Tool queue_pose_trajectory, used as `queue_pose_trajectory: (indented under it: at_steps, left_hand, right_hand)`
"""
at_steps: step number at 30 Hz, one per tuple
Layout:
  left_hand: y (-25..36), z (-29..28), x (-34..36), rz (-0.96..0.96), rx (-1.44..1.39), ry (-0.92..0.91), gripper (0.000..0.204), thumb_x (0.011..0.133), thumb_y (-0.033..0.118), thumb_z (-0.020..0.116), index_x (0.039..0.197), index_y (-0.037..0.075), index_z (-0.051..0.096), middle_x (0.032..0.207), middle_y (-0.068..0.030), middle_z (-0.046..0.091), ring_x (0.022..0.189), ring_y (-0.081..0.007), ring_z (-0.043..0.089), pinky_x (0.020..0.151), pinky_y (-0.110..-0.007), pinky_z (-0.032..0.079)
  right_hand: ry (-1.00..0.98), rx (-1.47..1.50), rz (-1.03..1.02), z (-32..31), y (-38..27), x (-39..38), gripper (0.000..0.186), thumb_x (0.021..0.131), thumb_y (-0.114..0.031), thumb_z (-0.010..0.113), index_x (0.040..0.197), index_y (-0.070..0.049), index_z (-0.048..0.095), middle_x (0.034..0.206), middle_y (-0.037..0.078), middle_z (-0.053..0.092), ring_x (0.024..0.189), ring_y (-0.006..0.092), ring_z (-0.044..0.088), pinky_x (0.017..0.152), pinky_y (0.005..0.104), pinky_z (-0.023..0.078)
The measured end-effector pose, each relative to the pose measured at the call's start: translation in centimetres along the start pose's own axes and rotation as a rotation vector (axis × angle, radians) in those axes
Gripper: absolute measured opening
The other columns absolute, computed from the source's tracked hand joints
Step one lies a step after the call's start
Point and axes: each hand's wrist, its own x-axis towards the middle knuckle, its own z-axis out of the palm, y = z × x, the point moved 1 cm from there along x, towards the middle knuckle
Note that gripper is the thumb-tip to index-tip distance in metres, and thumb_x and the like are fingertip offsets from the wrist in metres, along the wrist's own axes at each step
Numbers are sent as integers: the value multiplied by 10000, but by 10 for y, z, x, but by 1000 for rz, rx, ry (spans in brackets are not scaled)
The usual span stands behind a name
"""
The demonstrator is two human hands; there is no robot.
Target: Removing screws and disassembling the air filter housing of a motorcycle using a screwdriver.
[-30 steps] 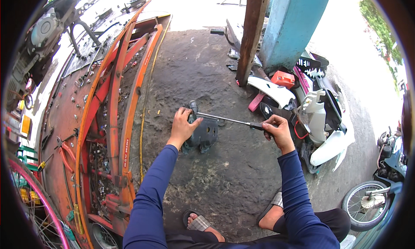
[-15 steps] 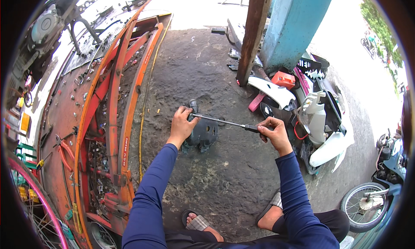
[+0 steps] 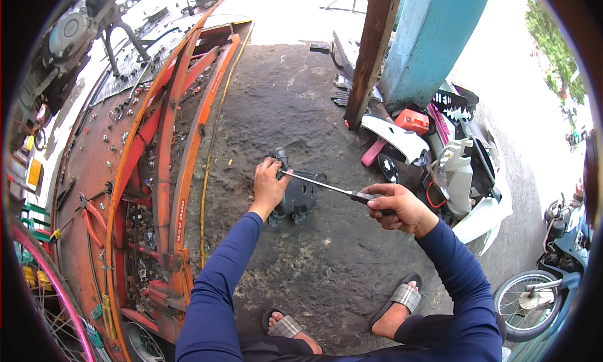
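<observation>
Screwdriver [image 3: 320, 184] slants more steeply than before.

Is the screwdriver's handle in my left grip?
No, the screwdriver's handle is in your right grip.

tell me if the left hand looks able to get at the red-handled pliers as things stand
Probably not directly: the left hand appears occupied holding the dark plastic part, and the orange rails lie between it and the red-handled pliers.
</observation>
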Motion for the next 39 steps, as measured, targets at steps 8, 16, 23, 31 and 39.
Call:
queue_pose_trajectory:
  at_steps: [8, 16, 23, 31, 39]
  left_hand:
    - [-3, -3, -3, -53, -1, -40, 343, 800, 239, 769, 1005, -26, 695, 1062, -144, 633, 1054, -371, 568, 920, -446, 463]
    - [-2, -2, -2, 9, 4, 19, 361, 824, 245, 757, 1013, -49, 671, 1039, -164, 617, 1001, -382, 577, 872, -445, 468]
    - [9, 2, -3, -42, -1, -6, 374, 810, 243, 769, 1036, -40, 677, 1052, -158, 609, 1020, -374, 566, 889, -442, 454]
    - [4, -1, -5, -56, 22, -34, 371, 804, 240, 764, 1059, -19, 689, 1076, -140, 606, 1032, -354, 565, 903, -435, 451]
    - [3, -3, -6, -88, 23, -37, 370, 799, 245, 762, 1052, -16, 694, 1075, -135, 609, 1046, -351, 559, 908, -423, 449]
  right_hand:
    - [148, -1085, -648, 16, -5, -5, 420, 877, -196, 732, 1227, -18, 583, 784, 86, 642, 705, 243, 653, 644, 391, 500]
    - [190, -1699, -956, 3, -7, 2, 426, 796, -125, 713, 1182, 1, 588, 815, 115, 613, 703, 232, 669, 630, 384, 518]
    - [115, -1249, -778, -10, 3, -4, 482, 826, -103, 675, 1288, -34, 556, 866, 108, 612, 708, 184, 642, 610, 349, 509]
    - [269, -837, -388, -15, -11, 1, 342, 821, -85, 701, 1148, -50, 606, 772, 67, 586, 621, 223, 600, 537, 339, 461]
    - [209, -420, -338, -6, -17, -4, 328, 863, -100, 705, 1158, -20, 586, 813, 34, 597, 572, 116, 500, 550, 309, 427]
